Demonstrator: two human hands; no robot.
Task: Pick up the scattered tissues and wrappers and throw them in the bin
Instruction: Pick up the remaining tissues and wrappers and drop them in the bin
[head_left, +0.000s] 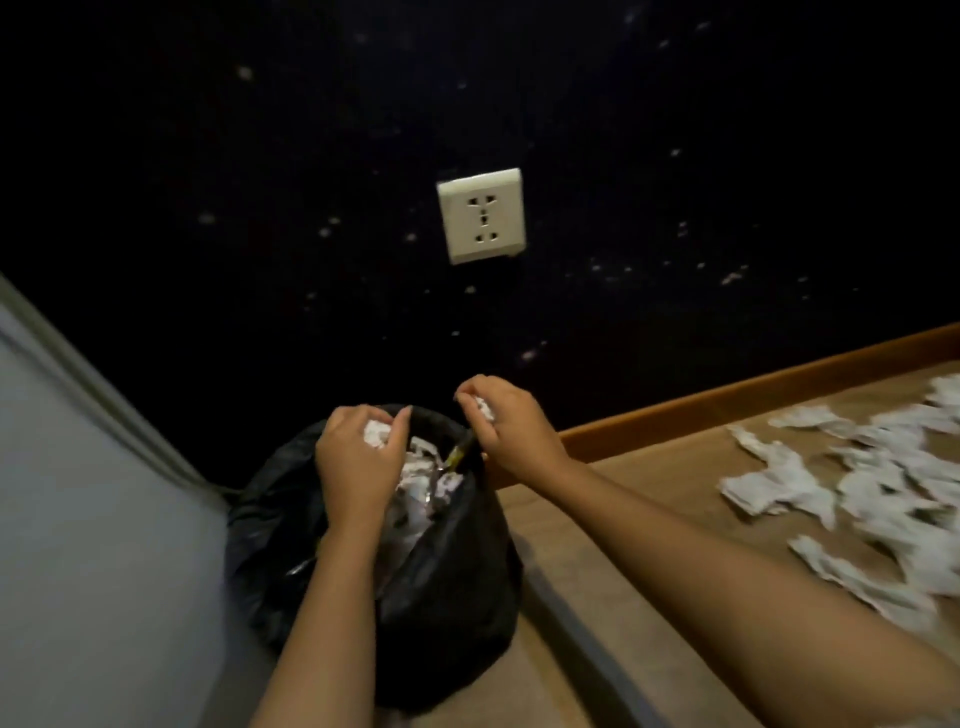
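Observation:
A bin lined with a black bag (452, 582) stands on the floor at the lower middle, white tissues showing inside its mouth. My left hand (358, 462) hovers over the bin opening, fingers closed on a crumpled white tissue (376, 434). My right hand (509, 421) is over the bin's right rim, closed on another crumpled tissue (483, 405). Several flat white tissues (779, 478) lie scattered on the brown surface at the right.
A dark wall with a white power socket (482, 215) rises behind the bin. A wooden skirting edge (727, 395) borders the brown surface (649, 519). A grey panel (78, 519) stands close on the bin's left.

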